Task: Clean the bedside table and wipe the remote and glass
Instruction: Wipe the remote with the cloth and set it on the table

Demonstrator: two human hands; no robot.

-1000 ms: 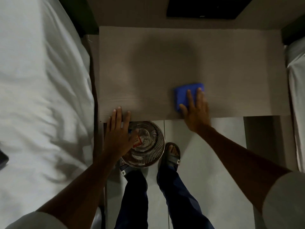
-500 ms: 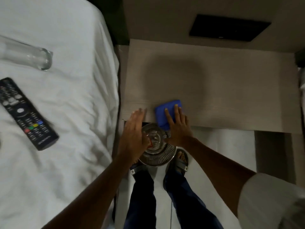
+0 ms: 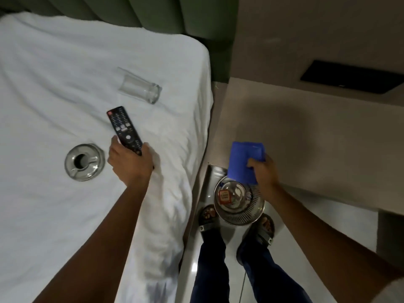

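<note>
On the white bed [image 3: 54, 95] at the left of the scene, a person's left hand [image 3: 129, 161] grips the near end of a black remote [image 3: 124, 129], fingers wrapped round its sides while the far end with the red button points away across the sheet. A clear glass [image 3: 140, 89] lies on its side on the bedding just beyond the remote, apart from it, its open mouth turned to the right. A round metal ashtray [image 3: 84, 161] sits on the sheet just left of the gripping hand.

To the right, past the edge of the mattress, the right hand [image 3: 263, 173] pinches a folded blue cloth [image 3: 244, 160], thumb on top and fingers curled beneath, holding it over the near left corner of the pale bedside table [image 3: 317, 138]; whether the cloth touches the tabletop is hard to judge from this angle. The tabletop carries only a soft shadow.

Below the cloth, on the floor between bed and table, stands a round metal bin [image 3: 239, 204] with a red-labelled scrap inside. The person's sandalled feet [image 3: 265, 228] flank it, dark trousers rising toward the camera. A black panel [image 3: 352, 76] is set in the wall at the far right, and a green padded headboard [image 3: 153, 12] runs behind the bed.
</note>
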